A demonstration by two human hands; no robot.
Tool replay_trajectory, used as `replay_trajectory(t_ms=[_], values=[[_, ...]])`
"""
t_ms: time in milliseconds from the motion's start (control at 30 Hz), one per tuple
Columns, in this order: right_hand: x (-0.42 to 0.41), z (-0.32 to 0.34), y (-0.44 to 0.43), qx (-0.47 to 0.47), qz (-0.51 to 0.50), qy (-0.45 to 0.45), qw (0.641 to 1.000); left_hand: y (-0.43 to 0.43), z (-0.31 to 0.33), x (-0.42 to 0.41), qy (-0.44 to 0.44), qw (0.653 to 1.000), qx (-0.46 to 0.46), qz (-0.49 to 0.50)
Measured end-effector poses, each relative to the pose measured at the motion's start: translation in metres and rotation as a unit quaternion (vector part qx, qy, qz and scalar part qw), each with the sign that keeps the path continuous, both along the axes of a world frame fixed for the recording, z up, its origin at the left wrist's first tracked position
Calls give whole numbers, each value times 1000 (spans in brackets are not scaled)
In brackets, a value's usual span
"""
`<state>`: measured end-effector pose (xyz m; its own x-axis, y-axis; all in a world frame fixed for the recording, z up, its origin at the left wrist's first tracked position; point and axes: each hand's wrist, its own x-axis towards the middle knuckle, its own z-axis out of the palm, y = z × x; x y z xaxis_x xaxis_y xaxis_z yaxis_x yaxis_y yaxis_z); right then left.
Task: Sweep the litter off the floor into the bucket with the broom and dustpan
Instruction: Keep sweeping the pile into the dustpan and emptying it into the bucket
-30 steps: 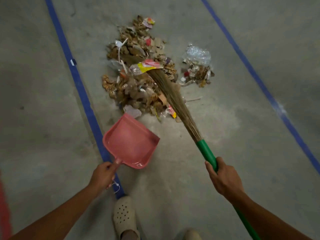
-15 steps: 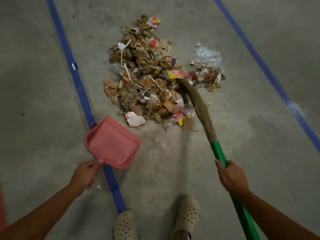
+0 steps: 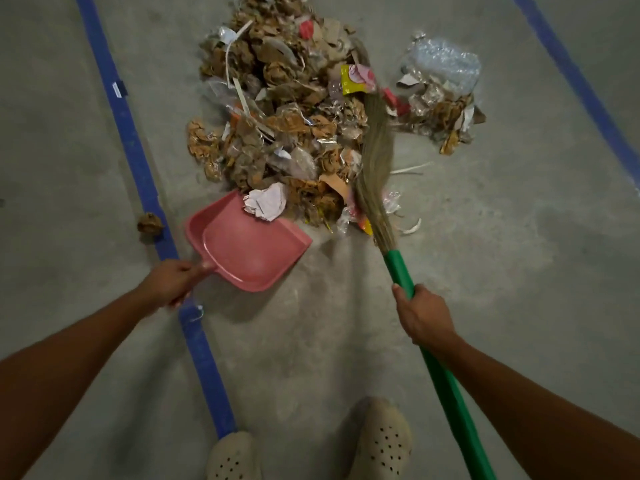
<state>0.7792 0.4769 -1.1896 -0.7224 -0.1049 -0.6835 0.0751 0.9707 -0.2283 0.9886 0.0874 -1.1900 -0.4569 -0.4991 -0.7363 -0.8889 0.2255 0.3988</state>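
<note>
Litter (image 3: 277, 109) heaped on the concrete floor (image 3: 485, 254), brown paper scraps and wrappers, with a smaller clump (image 3: 440, 98) just to its right. Left hand (image 3: 171, 282) grips the pink dustpan (image 3: 249, 252) by its handle, open lip up against the near edge of the pile, a crumpled white paper (image 3: 266, 202) right at that lip. Right hand (image 3: 424, 315) is curled round the green handle of the broom (image 3: 375, 161), bristles lying along the pile's right side, between the two heaps. One brown scrap (image 3: 150, 224) sits alone, just left of the blue tape line (image 3: 135, 150).
</note>
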Motion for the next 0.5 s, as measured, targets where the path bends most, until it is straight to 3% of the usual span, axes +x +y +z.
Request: replay_trajectory(t_ms=[300,500], values=[[60,5,8,-13,103,-14,995,61,-19,-38,84,994,25,58],[66,29,33,-29,64,53,996,91,-13,-26,91,989,40,106]])
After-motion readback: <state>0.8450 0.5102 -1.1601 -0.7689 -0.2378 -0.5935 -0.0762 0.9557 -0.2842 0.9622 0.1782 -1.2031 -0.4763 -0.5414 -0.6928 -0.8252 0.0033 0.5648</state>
